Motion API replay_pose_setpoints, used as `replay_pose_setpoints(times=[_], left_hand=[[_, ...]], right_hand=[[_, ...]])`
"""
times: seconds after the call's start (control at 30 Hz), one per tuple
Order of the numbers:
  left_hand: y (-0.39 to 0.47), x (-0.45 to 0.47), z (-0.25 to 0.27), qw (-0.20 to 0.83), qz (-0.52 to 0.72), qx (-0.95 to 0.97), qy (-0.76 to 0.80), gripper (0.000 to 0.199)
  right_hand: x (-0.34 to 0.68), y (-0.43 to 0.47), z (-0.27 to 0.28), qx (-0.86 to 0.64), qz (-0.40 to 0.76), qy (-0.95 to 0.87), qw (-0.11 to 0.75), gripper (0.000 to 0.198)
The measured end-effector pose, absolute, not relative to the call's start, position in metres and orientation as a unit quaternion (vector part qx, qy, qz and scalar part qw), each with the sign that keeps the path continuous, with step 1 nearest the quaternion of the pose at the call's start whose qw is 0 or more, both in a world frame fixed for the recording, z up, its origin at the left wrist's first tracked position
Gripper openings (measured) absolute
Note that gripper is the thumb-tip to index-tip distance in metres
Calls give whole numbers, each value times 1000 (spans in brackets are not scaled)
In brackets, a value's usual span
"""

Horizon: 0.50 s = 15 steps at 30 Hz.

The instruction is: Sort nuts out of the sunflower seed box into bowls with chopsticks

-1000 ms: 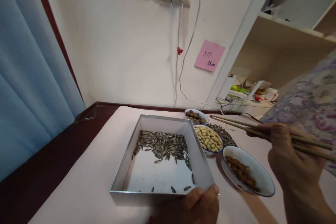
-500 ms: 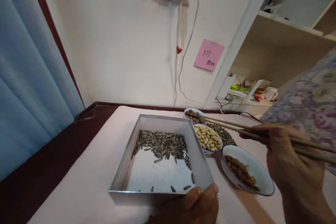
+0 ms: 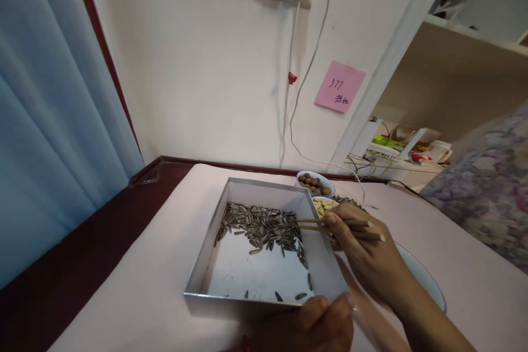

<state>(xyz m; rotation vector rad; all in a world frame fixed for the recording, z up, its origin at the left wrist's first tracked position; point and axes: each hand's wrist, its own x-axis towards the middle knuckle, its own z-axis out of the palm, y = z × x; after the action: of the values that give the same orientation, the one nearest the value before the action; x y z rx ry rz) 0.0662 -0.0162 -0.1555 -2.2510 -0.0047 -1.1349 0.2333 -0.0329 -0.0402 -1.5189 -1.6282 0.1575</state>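
- The number "377" stands handwritten in dark ink on a pink sticky note (image 3: 340, 87), fixed to the white wall (image 3: 206, 66) at the far side of the scene, right of centre.
- Beneath the number, toward the note's lower right, Chinese characters run in the same dark handwriting; the first looks like "想", while what follows cannot be read with certainty.
- At far right, a white packet (image 3: 383, 150) on a low shelf (image 3: 416, 171) bears dark print too small to make out.
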Motion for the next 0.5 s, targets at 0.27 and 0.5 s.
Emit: replay_pose_setpoints(times=[0.27, 0.5], left_hand=[[-18, 66, -163, 311, -428, -848, -13, 18], [-20, 67, -163, 307, -435, -846, -21, 20]], right_hand=[[231, -20, -43, -614, 26, -673, 411, 38], [231, -23, -46, -623, 47, -649, 434, 39]])
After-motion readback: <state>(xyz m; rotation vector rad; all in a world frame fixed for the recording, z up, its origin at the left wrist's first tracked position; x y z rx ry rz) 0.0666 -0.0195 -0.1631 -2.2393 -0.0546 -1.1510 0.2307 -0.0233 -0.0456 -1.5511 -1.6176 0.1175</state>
